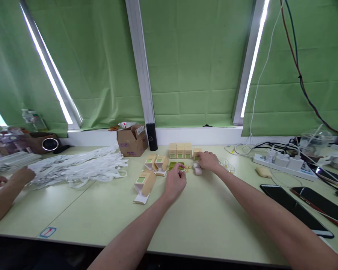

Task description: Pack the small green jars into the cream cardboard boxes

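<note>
My right hand (pixel 208 161) is closed at the side of a small tan cardboard box (pixel 196 153), at the right end of a row of similar boxes (pixel 180 150). Its fingertips are partly hidden. My left hand (pixel 176 183) is closed in a pinch beside a flat green item (pixel 173 164); what it holds, if anything, is too small to make out. Tiny yellowish pieces (pixel 188 167) lie between the hands. Two pale pinkish rolls (pixel 197 169) sit just below my right hand. Left of my left hand stand several open tan boxes (pixel 145 182) with their flaps out.
A heap of white straps (pixel 84 165) covers the table's left part, with another person's hand (pixel 22 175) at it. Behind stand a brown carton (pixel 133 142) and a black cylinder (pixel 151 137). Clear containers (pixel 227 165), a power strip (pixel 284 165) and phones (pixel 294 208) lie on the right.
</note>
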`<control>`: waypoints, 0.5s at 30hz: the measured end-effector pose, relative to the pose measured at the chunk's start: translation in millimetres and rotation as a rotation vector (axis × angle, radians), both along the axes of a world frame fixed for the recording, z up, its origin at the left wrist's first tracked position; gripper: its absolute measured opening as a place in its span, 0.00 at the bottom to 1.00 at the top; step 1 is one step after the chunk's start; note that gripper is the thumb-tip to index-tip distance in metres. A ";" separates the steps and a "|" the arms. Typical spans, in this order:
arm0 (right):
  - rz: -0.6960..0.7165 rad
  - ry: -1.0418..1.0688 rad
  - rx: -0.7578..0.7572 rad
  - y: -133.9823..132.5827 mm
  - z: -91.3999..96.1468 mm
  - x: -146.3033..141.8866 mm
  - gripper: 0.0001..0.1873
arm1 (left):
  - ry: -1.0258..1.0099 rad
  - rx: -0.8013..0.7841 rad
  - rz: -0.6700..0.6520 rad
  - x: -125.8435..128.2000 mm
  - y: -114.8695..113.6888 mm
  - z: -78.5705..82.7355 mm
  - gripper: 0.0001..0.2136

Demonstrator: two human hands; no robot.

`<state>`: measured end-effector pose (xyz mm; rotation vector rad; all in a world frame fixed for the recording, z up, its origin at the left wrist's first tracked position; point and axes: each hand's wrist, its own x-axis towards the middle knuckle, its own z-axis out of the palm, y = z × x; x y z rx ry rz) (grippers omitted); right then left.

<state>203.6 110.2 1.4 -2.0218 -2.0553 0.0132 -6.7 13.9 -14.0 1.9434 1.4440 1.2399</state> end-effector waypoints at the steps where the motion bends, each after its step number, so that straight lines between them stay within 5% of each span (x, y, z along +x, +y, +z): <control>1: -0.010 -0.002 -0.003 3.6 0.6 -0.9 0.20 | -0.001 -0.002 0.003 -0.3 -0.2 0.1 0.09; 15: -0.075 0.005 -0.068 45.8 0.2 -3.5 0.28 | -0.016 -0.010 -0.018 1.8 2.4 -4.4 0.09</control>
